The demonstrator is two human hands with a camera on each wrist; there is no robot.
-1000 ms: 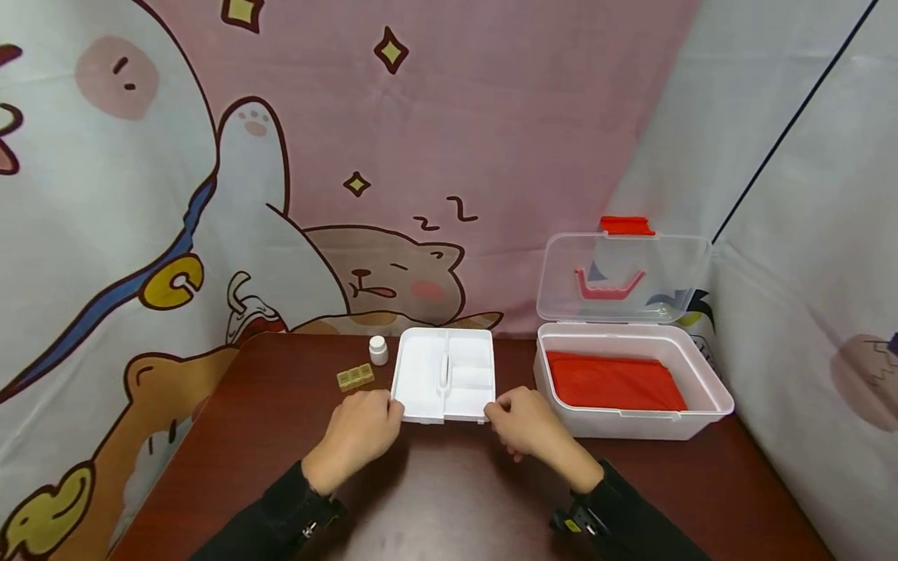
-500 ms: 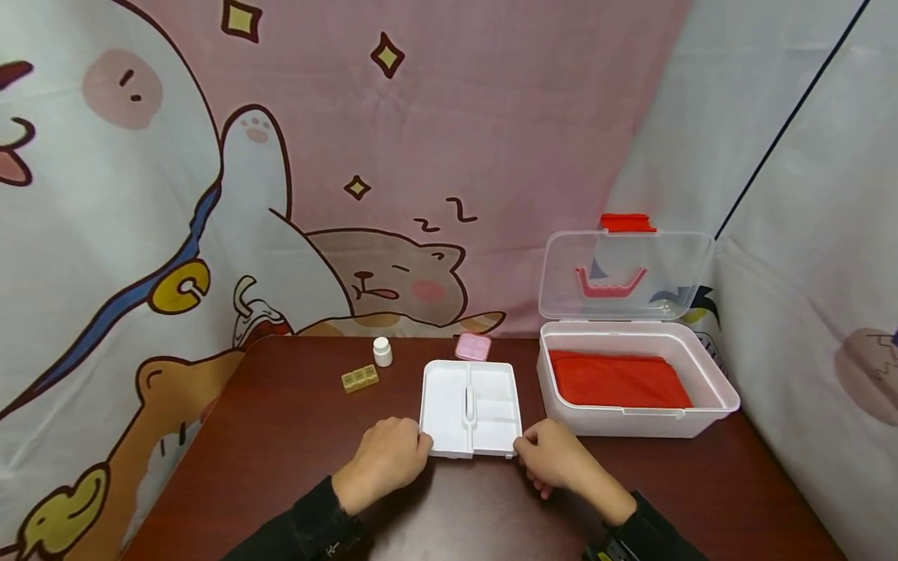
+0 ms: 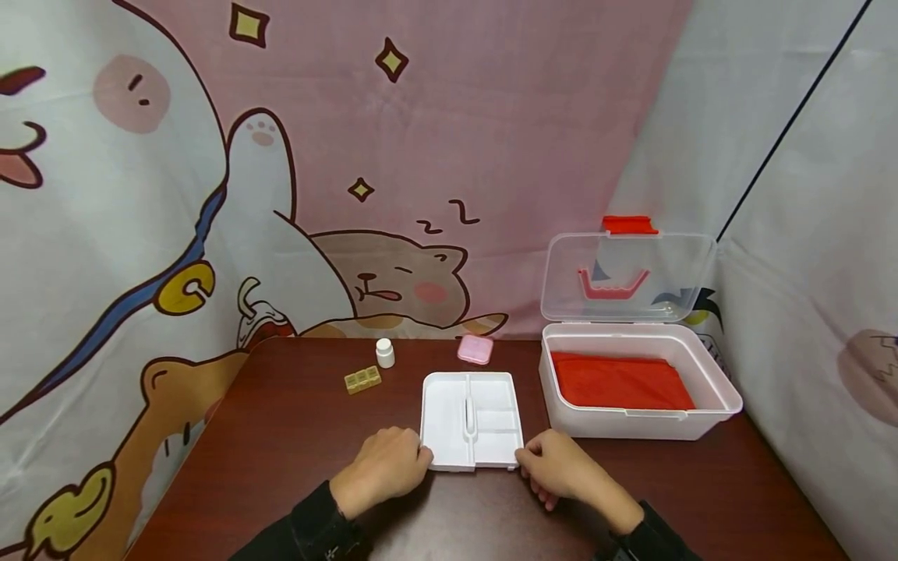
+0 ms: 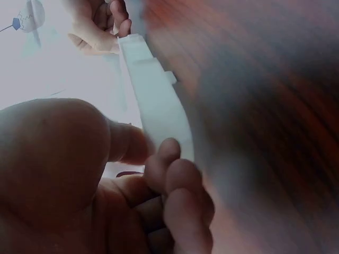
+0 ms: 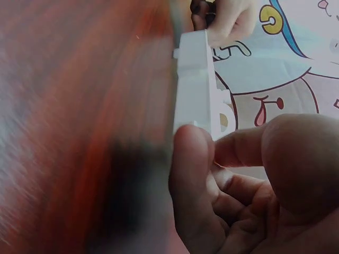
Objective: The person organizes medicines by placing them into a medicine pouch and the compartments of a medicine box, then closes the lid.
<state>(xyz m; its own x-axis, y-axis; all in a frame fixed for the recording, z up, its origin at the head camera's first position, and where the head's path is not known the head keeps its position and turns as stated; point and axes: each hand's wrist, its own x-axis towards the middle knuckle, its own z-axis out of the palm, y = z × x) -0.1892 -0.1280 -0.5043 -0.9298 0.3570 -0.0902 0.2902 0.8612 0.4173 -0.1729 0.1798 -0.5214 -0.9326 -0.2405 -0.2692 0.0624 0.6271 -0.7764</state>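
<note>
A flat white plastic compartment box [image 3: 445, 425] lies near the middle of the brown table, a raised strip running down its centre. My left hand [image 3: 384, 465] pinches its near left corner between thumb and fingers. At the near right corner, the thumb and forefinger of my right hand [image 3: 561, 469] pinch the edge. The left wrist view shows the box's front side wall [image 4: 156, 95], with left fingertips [image 4: 170, 151] at its corner. In the right wrist view a fingertip [image 5: 192, 143] presses the near end of that wall.
Behind the compartment box lies a small pink case [image 3: 475, 350]. A white bottle [image 3: 385, 354] and a yellowish divided case [image 3: 362, 380] are at the back left. On the right stands a white bin [image 3: 631, 425] holding red cloth [image 3: 620, 381], its clear lid [image 3: 627, 269] raised.
Both hands have drawn the white compartment box toward me and somewhat right in view. The pink case behind it has come into sight. The grip at both corners continues.
</note>
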